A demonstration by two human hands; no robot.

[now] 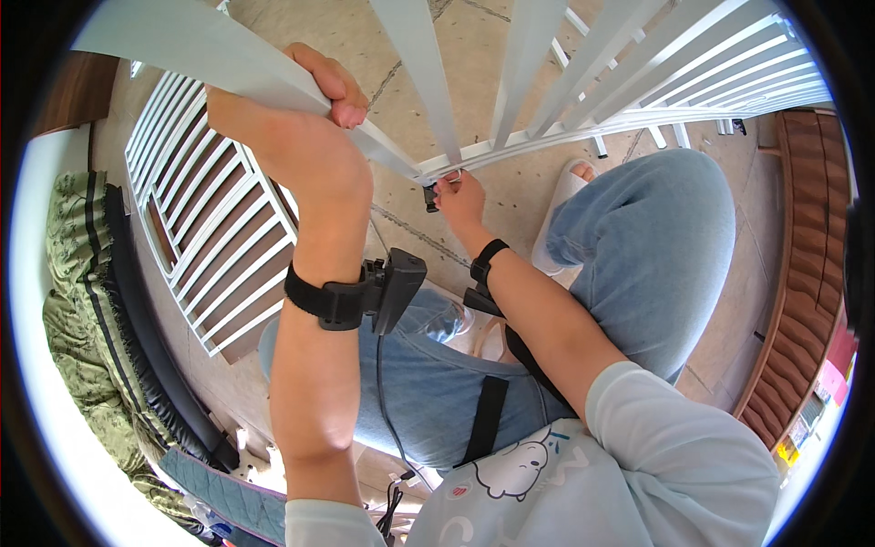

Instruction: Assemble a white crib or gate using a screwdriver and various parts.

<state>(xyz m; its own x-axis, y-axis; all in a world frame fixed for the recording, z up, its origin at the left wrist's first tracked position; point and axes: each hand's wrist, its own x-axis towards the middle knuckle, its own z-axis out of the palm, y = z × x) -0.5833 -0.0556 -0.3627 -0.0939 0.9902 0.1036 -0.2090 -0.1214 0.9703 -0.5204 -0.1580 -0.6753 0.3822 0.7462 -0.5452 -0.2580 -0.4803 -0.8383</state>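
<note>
A white slatted frame (428, 82) stands upright in front of me, its bottom rail low over the floor. My left hand (305, 114) is wrapped round the frame's white corner post (387, 150), well above the floor. Down at the post's foot, my right hand (463, 199) has its fingers pinched together against the bottom corner. Beside those fingertips sits a small black fitting (431, 198) at the corner. Whatever lies between the right fingers is too small and hidden to name. Black straps with devices (398, 290) are on both my forearms.
Another white slatted panel (248, 157) lies to the left. A brown cabinet with a wavy front (793, 273) lines the right side. Camouflage fabric (82, 264) and a long black padded piece (150, 346) are at far left. My slippered foot (567, 196) rests on the tiled floor (392, 219).
</note>
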